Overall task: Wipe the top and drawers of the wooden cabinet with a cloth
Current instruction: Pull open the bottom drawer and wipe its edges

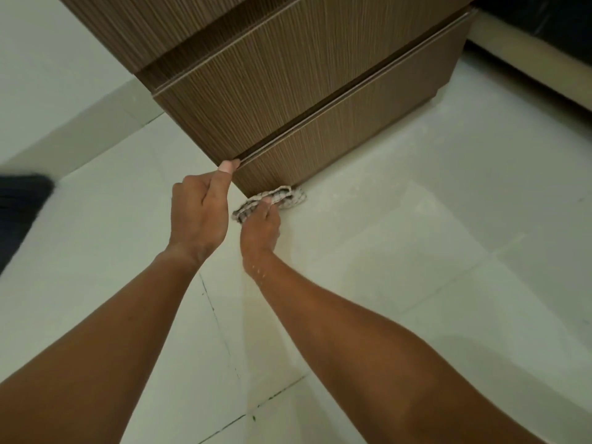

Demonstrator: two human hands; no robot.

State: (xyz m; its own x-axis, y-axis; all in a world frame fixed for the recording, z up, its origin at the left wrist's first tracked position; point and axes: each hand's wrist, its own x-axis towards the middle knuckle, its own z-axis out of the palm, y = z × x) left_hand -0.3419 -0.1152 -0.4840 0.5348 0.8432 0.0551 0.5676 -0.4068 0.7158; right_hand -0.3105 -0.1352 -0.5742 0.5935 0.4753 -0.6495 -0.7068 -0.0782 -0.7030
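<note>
Two bare forearms reach forward over the pale tiled floor (416,251), whose dark grout lines cross just beneath them. Both arms head for the near bottom corner of the wooden cabinet (288,91), and I'll place everything from that corner.

The right hand (260,226) is down low, just in front of the corner and almost at floor level. It is closed around a bunched cloth (272,200), a pale rag with darker checks or stripes; the thumb lies over the top of the wad and the other fingers are tucked under, out of sight. The cloth is pressed up to the very foot of the cabinet, touching the bottom edge of the lowest drawer (346,139) at the corner, and it seems to rest on the floor as well.

The left hand (198,213) sits a little higher, just to the left of the same corner. It is curled narrow, holding nothing loose; its thumb tip is pinched against the corner of the drawer front right at the thin gap above the lowest drawer. The other fingers are folded into the palm.

Above that gap runs the middle drawer (272,75), with another dark slot over it and more striped wood grain beyond. Far off to the left of the cabinet lies something dark (22,200), blurred. Behind the cabinet on the right runs a pale ledge (528,65) with a dark surface above it.
</note>
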